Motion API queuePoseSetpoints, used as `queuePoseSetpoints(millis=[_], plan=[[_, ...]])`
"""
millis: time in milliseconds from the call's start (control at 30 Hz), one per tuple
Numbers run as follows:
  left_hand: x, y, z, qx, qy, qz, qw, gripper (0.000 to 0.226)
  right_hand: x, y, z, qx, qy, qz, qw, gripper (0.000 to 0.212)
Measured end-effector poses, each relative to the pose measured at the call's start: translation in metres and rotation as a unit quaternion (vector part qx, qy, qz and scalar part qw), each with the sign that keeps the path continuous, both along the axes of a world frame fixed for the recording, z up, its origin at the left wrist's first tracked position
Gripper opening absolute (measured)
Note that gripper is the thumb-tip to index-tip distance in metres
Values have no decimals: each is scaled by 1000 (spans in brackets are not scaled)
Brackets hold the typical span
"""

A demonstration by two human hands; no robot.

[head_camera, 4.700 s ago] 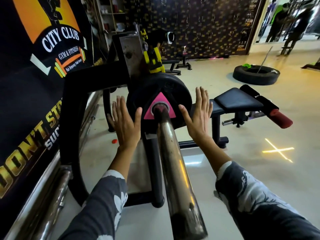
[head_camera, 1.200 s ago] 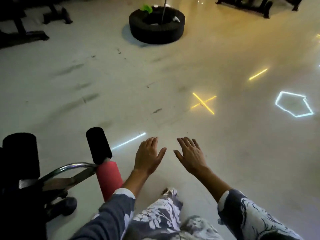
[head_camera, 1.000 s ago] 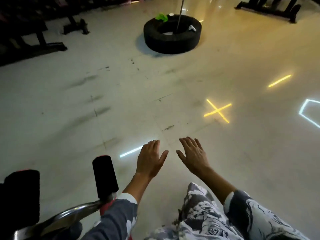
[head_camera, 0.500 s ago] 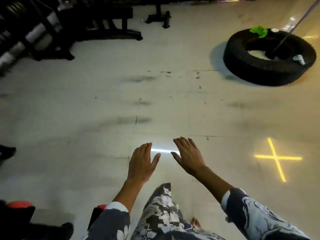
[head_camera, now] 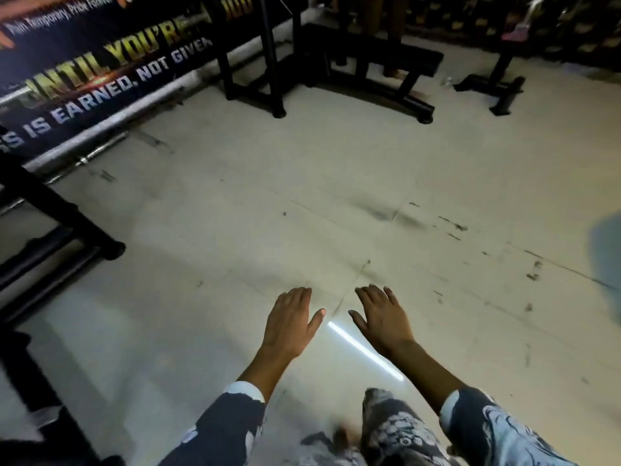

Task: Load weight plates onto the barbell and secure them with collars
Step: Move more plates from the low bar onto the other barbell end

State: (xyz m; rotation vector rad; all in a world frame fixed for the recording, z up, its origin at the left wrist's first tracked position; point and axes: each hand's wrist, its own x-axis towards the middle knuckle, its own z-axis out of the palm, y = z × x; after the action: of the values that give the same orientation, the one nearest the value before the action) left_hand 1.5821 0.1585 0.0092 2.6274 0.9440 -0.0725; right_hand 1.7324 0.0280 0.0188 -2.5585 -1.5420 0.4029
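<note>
— Where are the hands?

— Near and central, held out over the floor (head_camera: 235,230). The left hand (head_camera: 289,322) and the right hand (head_camera: 383,317) are both flat and wide, palms down, fingers straight, gripping nothing. A narrow gap lies between them.

— What bounds the open floor?

— On the left, a black frame (head_camera: 64,227) runs low across the tiles, and its foot ends well left of the left hand. At the far left a banner (head_camera: 84,72) lines the wall. Far ahead stands a black bench (head_camera: 379,58), and to its right a smaller black stand (head_camera: 502,85).

— And the barbell?

— A steel bar (head_camera: 100,148) lies on the floor at the banner's foot, far left, well apart from both hands. Whether it is the task's barbell I cannot tell.

— What lies between the hands and the bench?

— Pale, scuffed tiles, a wide stretch reaching from the frame to the right edge. A white light stripe (head_camera: 366,353) lies on the floor just near of the hands, slanting toward the right sleeve (head_camera: 487,428).
</note>
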Motion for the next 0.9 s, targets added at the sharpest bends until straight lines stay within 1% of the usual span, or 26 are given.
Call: queuePoseSetpoints(millis=[100, 267, 400, 467, 600, 700, 900], plan=[[53, 73, 1, 13, -6, 32, 999, 59, 59, 81, -2, 17, -4, 26, 1000, 51], [150, 206, -7, 35, -9, 103, 994, 59, 172, 234, -12, 19, -8, 93, 995, 50], [218, 309, 2, 47, 36, 135, 989, 61, 253, 354, -2, 16, -2, 148, 989, 50], [244, 358, 7, 56, 42, 152, 986, 62, 283, 409, 5, 12, 1, 180, 984, 51], [284, 452, 5, 62, 36, 200, 977, 63, 329, 526, 5, 18, 3, 233, 972, 51], [312, 539, -8, 57, 29, 239, 969, 63, 359, 633, -3, 21, -7, 270, 963, 51], [361, 722, -16, 52, -18, 312, 948, 60, 401, 840, 7, 19, -13, 318, 948, 51]])
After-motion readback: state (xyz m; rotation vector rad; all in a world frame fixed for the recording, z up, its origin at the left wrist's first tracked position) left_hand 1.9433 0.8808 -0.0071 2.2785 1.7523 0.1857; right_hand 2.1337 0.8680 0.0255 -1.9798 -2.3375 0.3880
